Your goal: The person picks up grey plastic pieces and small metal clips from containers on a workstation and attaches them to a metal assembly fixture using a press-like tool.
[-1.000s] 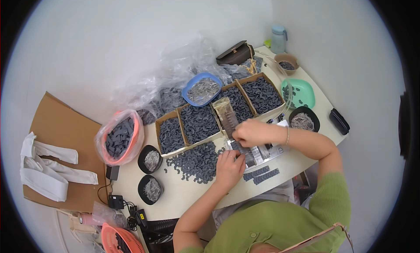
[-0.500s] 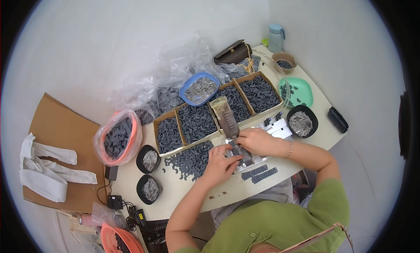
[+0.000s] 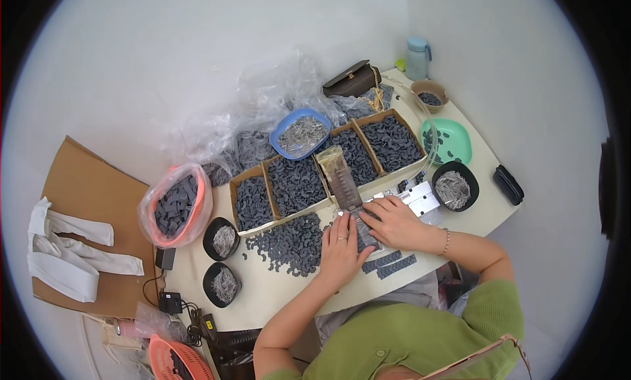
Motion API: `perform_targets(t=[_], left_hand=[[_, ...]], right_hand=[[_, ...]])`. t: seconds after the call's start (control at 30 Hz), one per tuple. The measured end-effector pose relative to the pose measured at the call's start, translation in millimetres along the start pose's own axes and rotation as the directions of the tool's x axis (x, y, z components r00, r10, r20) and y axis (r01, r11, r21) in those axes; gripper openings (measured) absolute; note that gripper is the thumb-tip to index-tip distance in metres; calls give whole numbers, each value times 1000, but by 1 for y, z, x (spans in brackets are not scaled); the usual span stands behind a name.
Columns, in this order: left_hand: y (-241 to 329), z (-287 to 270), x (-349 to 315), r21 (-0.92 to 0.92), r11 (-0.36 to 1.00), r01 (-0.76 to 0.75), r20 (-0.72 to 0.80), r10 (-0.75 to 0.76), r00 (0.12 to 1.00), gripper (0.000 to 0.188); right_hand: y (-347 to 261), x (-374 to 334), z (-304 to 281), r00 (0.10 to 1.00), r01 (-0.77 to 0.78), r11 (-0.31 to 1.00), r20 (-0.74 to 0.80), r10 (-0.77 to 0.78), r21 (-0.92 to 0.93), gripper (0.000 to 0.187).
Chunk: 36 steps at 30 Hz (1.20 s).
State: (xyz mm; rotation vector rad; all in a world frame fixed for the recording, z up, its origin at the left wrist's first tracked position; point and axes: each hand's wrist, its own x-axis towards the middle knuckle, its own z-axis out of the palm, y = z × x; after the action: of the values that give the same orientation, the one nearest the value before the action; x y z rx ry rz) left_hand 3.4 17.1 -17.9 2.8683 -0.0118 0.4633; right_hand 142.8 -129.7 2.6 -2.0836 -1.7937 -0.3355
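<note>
A metal fixture [image 3: 420, 199] lies on the near part of the table, with a dark ribbed section [image 3: 365, 234] between my hands. My left hand [image 3: 340, 254] rests along its left side, fingers stretched forward. From the right, my right hand [image 3: 396, 223] lies over the fixture, its fingers extended and slightly spread near the foot of a brownish see-through chute [image 3: 340, 178]. What lies under my fingertips is hidden. Two dark grey toothed strips [image 3: 396, 265] sit on the table just in front of the fixture.
Behind stands a divided cardboard tray [image 3: 284, 217] of small dark grey pieces, more heaped loose [image 3: 289, 245] before it. Metal pins fill a blue bowl [image 3: 279, 132] and black bowls [image 3: 213, 248] [image 3: 474, 197]. A green bowl [image 3: 460, 138] and black case [image 3: 507, 184] are at right.
My left hand has moved forward and right, its fingers now straighter. My right hand has shifted right and back toward me, its fingers spreading from a bunched position.
</note>
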Motion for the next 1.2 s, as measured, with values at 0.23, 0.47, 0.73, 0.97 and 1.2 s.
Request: perform_targets(t=[0.23, 0.47, 0.73, 0.97, 1.2], left_hand=[[3, -7, 5, -47, 999, 19, -10, -20, 1000, 73], [-9, -11, 5, -125, 992, -14, -82, 4, 997, 60], [2, -8, -3, -79, 997, -14, 12, 15, 1000, 65], [12, -9, -9, -56, 998, -3, 55, 6, 998, 70], [15, -12, -16, -80, 996, -24, 57, 29, 998, 72]], right_hand=[[3, 3, -4, 999, 30, 999, -16, -31, -11, 43], [7, 9, -5, 999, 41, 999, 23, -41, -35, 41], [6, 0, -7, 996, 84, 996, -9, -84, -17, 38], [8, -4, -8, 993, 117, 993, -5, -117, -4, 37], [15, -5, -11, 996, 85, 990, -15, -84, 112, 31]])
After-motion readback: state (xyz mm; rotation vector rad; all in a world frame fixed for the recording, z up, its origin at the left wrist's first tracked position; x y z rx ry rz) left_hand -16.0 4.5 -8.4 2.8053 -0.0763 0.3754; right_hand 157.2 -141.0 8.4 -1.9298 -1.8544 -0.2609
